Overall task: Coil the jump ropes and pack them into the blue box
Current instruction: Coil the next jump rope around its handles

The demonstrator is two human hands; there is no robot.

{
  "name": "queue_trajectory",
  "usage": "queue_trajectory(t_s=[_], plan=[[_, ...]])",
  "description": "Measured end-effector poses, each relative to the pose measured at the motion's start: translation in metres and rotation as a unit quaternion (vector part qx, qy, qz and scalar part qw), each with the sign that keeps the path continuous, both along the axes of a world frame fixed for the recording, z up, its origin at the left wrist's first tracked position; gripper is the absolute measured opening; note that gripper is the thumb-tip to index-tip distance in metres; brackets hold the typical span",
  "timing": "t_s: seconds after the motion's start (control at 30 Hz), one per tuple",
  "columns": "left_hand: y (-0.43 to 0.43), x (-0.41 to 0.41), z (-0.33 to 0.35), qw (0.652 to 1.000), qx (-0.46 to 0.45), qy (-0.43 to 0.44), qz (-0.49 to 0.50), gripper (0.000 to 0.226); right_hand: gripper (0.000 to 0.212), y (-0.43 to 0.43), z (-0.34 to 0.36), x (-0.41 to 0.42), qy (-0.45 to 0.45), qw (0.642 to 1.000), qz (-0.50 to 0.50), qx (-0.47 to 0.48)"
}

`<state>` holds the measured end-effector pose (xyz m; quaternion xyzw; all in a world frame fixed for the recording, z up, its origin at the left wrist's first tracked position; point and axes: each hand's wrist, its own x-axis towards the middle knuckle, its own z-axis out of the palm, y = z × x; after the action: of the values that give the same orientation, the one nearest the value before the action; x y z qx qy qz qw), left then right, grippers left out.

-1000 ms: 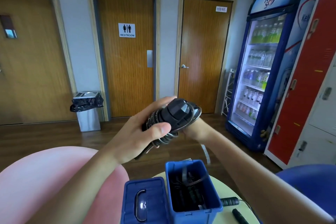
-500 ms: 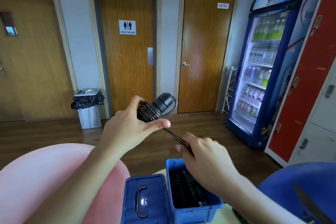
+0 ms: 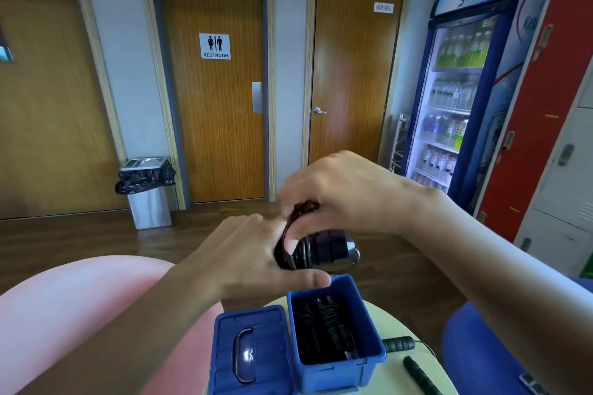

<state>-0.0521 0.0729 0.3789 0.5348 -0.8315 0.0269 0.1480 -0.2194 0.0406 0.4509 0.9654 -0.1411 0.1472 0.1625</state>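
Observation:
A coiled black jump rope (image 3: 316, 248) with its thick black handles bundled together hangs in the air just above the open blue box (image 3: 372, 359). My left hand (image 3: 253, 258) grips the coil from the left, thumb underneath. From above, my right hand (image 3: 349, 192) pinches a loop of the black cord (image 3: 303, 208) and holds it over the bundle. Inside the box lie other black ropes with ribbed handles (image 3: 327, 324).
The box's blue lid (image 3: 253, 353) with a metal handle lies left of it on a pale round table (image 3: 394, 321). Another rope's black handles (image 3: 417, 372) lie right of the box. A pink chair (image 3: 80, 308), a blue chair (image 3: 475, 349), a bin (image 3: 149, 191) and a drinks fridge (image 3: 465, 80) stand around.
My right hand rose from beside the box to above the bundle, carrying the cord over it. My left hand lowered the coil toward the box.

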Motion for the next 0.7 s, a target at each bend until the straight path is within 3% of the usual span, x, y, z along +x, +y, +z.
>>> queue_trajectory(t_s=[0.1, 0.17, 0.27, 0.53, 0.7], plan=[[0.003, 0.007, 0.000, 0.982, 0.081, 0.144, -0.085, 0.052, 0.030, -0.021, -0.007, -0.004, -0.095, 0.976, 0.021, 0.195], [0.004, 0.010, -0.001, 0.961, 0.098, 0.229, -0.122, 0.048, 0.028, -0.029, -0.017, -0.005, -0.161, 0.926, 0.048, 0.337], [0.006, 0.012, -0.008, 0.937, 0.111, 0.298, -0.143, 0.055, 0.020, -0.034, -0.032, -0.004, -0.232, 0.858, 0.084, 0.450], [0.014, 0.006, -0.023, 0.888, 0.124, 0.397, -0.197, 0.070, 0.032, -0.045, -0.051, -0.004, -0.324, 0.829, 0.010, 0.456], [0.018, 0.002, -0.024, 0.854, 0.160, 0.444, -0.218, 0.049, 0.042, -0.039, -0.054, -0.008, -0.335, 0.832, -0.034, 0.442]])
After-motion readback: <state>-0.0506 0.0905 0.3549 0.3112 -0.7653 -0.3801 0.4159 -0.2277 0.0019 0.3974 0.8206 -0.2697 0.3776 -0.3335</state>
